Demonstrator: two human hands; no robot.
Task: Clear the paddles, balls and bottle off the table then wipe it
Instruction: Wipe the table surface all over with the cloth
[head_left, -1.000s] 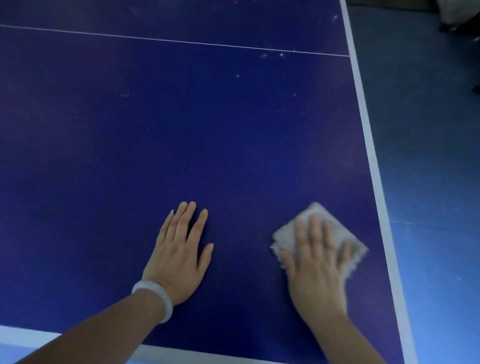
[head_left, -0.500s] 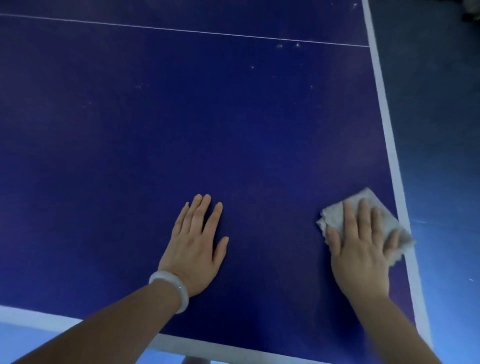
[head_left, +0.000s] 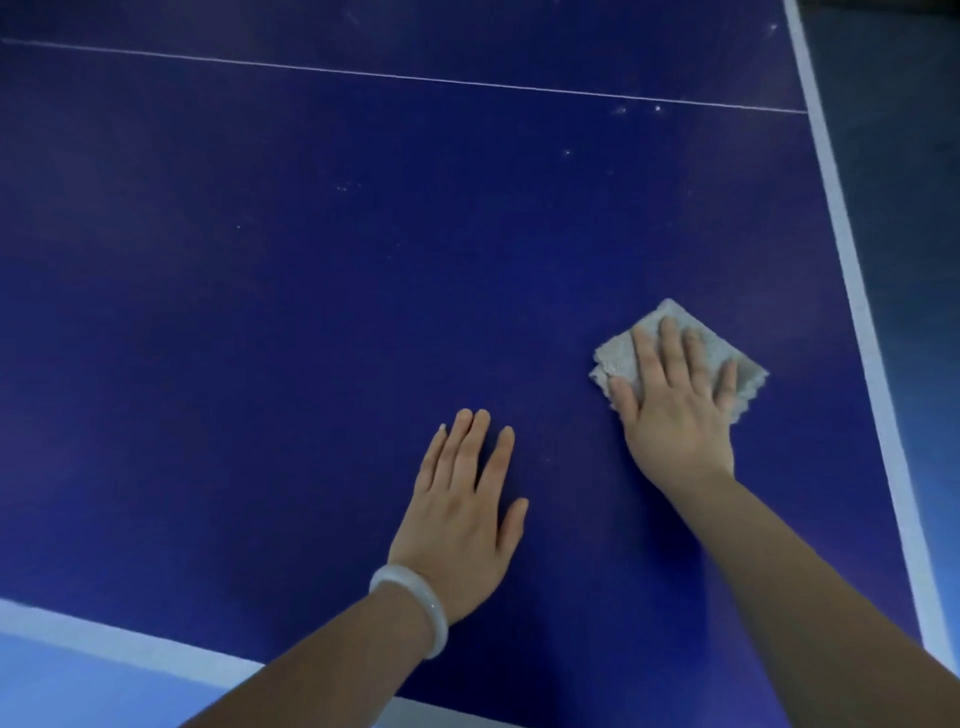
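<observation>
A dark blue table-tennis table (head_left: 311, 291) fills the view. My right hand (head_left: 675, 410) lies flat, fingers straight, pressing a folded grey cloth (head_left: 618, 353) onto the table's right part. My left hand (head_left: 462, 514) rests flat on the table to the left of it and nearer to me, fingers straight, with a pale bangle (head_left: 415, 603) on the wrist. No paddles, balls or bottle are in view.
The table's white right edge line (head_left: 852, 291) runs down the right side and its white near edge line (head_left: 114, 644) crosses the bottom left. A thin white centre line (head_left: 415, 78) runs across the top. Blue floor (head_left: 914, 208) lies beyond the right edge. Small white specks (head_left: 639, 109) dot the surface.
My right hand has slid the cloth first right to the table's edge, then away from me and back left. My left hand has stayed flat on the table.
</observation>
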